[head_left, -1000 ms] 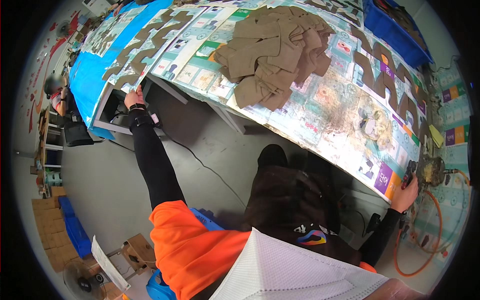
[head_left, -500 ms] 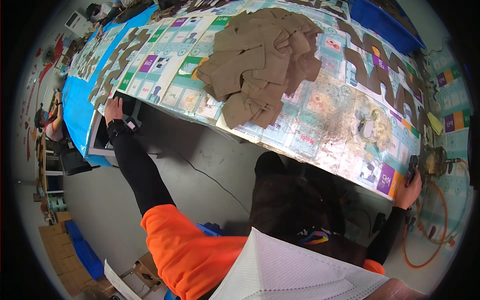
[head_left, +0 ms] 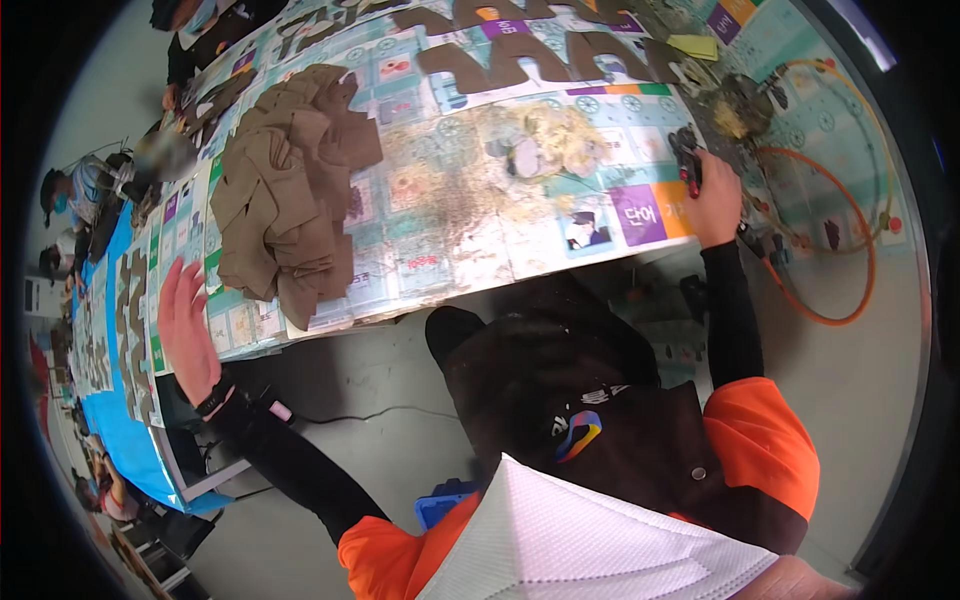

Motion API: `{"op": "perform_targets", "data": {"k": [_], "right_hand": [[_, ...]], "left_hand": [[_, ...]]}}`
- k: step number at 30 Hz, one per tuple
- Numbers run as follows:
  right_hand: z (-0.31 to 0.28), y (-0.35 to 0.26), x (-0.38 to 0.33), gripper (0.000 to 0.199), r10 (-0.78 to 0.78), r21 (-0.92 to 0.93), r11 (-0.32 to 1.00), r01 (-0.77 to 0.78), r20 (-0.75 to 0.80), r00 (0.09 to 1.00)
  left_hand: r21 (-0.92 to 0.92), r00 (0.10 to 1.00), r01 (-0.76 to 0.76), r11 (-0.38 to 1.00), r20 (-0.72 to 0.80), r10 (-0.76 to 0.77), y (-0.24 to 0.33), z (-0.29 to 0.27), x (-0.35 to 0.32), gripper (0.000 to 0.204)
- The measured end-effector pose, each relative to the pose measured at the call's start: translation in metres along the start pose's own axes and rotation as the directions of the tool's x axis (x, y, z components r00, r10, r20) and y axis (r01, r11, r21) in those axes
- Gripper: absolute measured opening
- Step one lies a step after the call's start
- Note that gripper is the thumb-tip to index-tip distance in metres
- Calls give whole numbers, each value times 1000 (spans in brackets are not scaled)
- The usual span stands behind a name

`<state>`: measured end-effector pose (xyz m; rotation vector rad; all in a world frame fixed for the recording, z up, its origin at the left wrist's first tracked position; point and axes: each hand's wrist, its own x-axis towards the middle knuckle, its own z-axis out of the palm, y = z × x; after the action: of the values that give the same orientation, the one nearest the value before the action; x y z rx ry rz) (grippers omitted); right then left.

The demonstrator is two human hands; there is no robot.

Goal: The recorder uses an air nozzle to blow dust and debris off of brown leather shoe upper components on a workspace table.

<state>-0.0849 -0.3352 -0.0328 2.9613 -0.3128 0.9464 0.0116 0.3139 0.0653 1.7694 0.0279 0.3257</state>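
A heap of brown flat cut pieces [head_left: 290, 190], like leather or fabric, lies on the left part of the table. My left hand [head_left: 188, 325] is just left of the heap at the table's front edge, its fingers stretched out and holding nothing. Over at the right end, my right hand [head_left: 717, 198] is closed round a small black and red hand tool [head_left: 686, 160]; its exact kind is unclear. More brown pieces with wavy edges [head_left: 530, 62] are laid in rows at the far side.
The table [head_left: 470, 240] has a patterned cover with dried yellowish residue. A grimy lump-like fixture [head_left: 738, 108] stands at the right corner, near an orange hose [head_left: 865, 260]. A yellow pad [head_left: 695, 46] lies behind. Co-workers [head_left: 200, 30] are at the far left.
The view has turned to the right. My left hand has come off the table's left edge and is now beside the heap. My right hand has moved farther in over the table with the tool.
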Motion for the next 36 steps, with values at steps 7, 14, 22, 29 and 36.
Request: {"op": "perform_targets", "data": {"k": [7, 14, 22, 29, 36], "right_hand": [[-9, -10, -2, 43, 46, 8, 999, -46, 2, 999], [-9, -6, -4, 39, 60, 46, 997, -59, -16, 998], [-6, -3, -3, 43, 73, 108, 992, -70, -22, 997], [-12, -3, -5, 42, 83, 153, 985, -81, -11, 996], [-7, -2, -5, 38, 65, 117, 991, -58, -55, 996]], "left_hand": [[-48, 738, 215, 975, 662, -130, 57, 184, 32, 40], [328, 772, 334, 884, 443, -456, -8, 335, 113, 43], [677, 883, 176, 715, 212, -419, -26, 390, 148, 45], [151, 753, 519, 841, 385, -534, -26, 373, 151, 17], [-240, 815, 482, 843, 475, -331, -43, 357, 124, 23]]}}
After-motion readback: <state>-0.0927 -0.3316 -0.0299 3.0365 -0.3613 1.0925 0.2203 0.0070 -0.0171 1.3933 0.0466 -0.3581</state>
